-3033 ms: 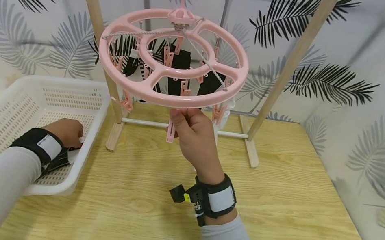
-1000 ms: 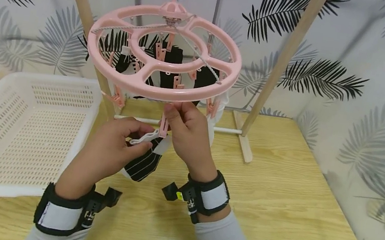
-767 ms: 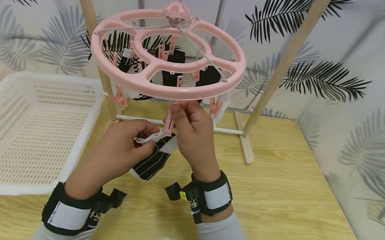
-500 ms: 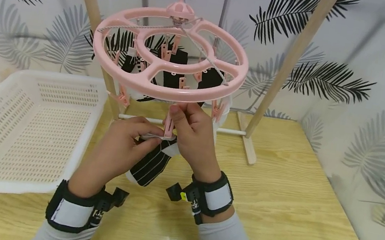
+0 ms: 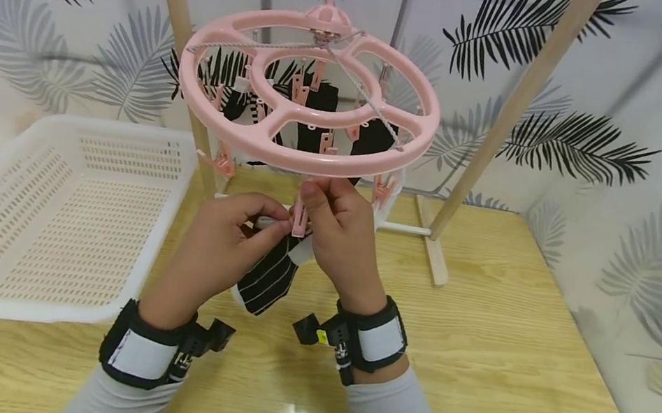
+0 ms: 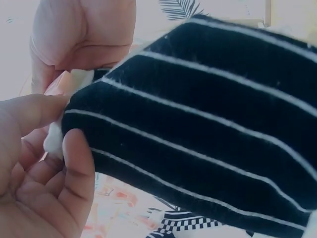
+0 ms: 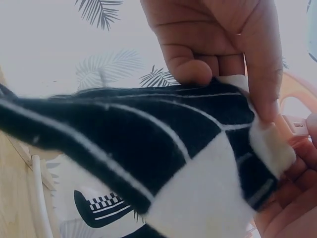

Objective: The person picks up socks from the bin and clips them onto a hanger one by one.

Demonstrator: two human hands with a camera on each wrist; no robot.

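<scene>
In the head view my left hand (image 5: 224,241) pinches the white cuff of a black sock (image 5: 268,279) with thin white stripes, close below the hanger's front rim. My right hand (image 5: 348,241) grips a pink clothespin (image 5: 300,218) by its upper part, just beside the left fingertips. The left wrist view shows the sock (image 6: 198,114) stretching away from my left thumb and fingers. In the right wrist view the clothespin (image 7: 295,125) is at the sock's white cuff (image 7: 270,146); whether its jaws bite the fabric is hidden.
A round pink hanger (image 5: 299,160) hangs from a hook between wooden posts (image 5: 508,118). Black socks (image 5: 320,99) and other clothespins (image 5: 224,162) dangle beneath it. A white perforated basket (image 5: 84,242) stands at left on the wooden table (image 5: 505,365).
My left hand has come out of the basket with the striped sock and brought its cuff to the clothespin. My right hand has kept its grip on the clothespin throughout.
</scene>
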